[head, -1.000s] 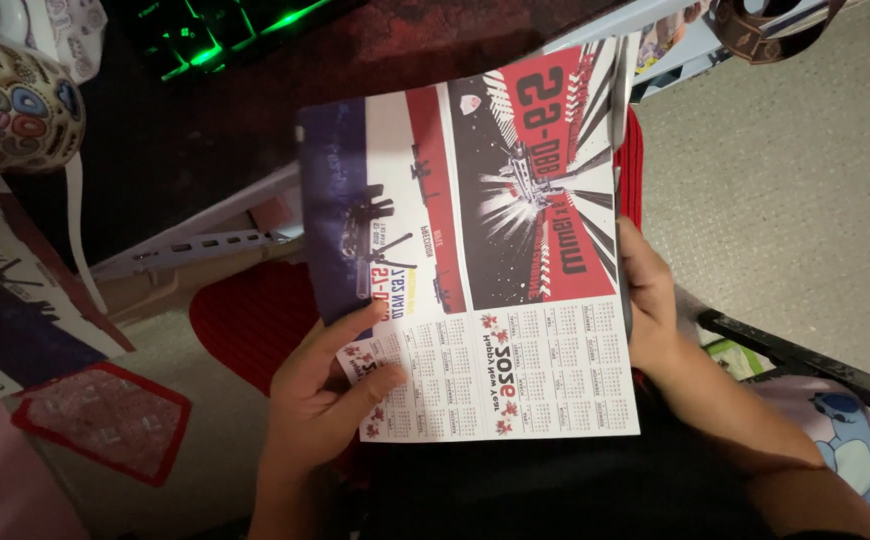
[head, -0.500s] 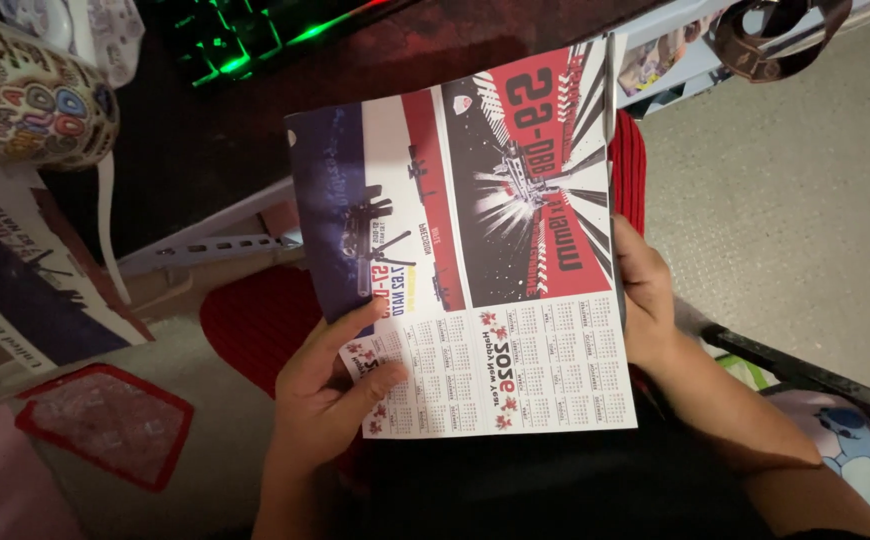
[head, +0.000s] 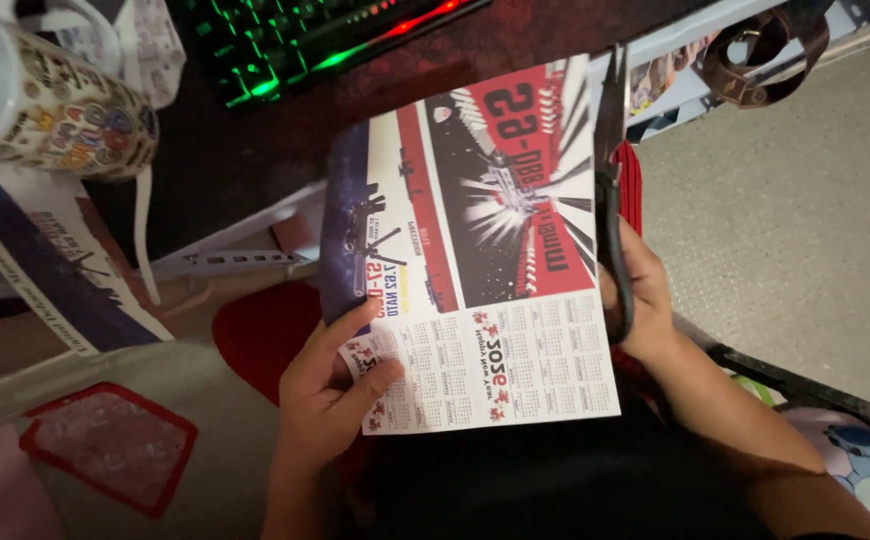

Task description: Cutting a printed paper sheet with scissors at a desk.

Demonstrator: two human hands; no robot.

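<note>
printed calendar sheet (head: 475, 250) up front over the lap, red, white and dark blue, tilted. left hand (head: 330, 395) pinching its lower left corner, thumb on top. right hand (head: 640, 290) wrapped round black scissors (head: 610, 180) at the sheet's right edge, blades pointing up and away. backlit keyboard (head: 305, 40) glowing green above, patterned mug (head: 50, 100) far left.

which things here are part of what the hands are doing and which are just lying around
In hand:
- printed sheet, with a calendar grid on its near part
- scissors, at the sheet's right edge
- left hand, gripping the sheet's lower left corner
- right hand, holding the scissors

Lying about:
- backlit keyboard
- patterned mug
- red patch
- tape roll
</note>
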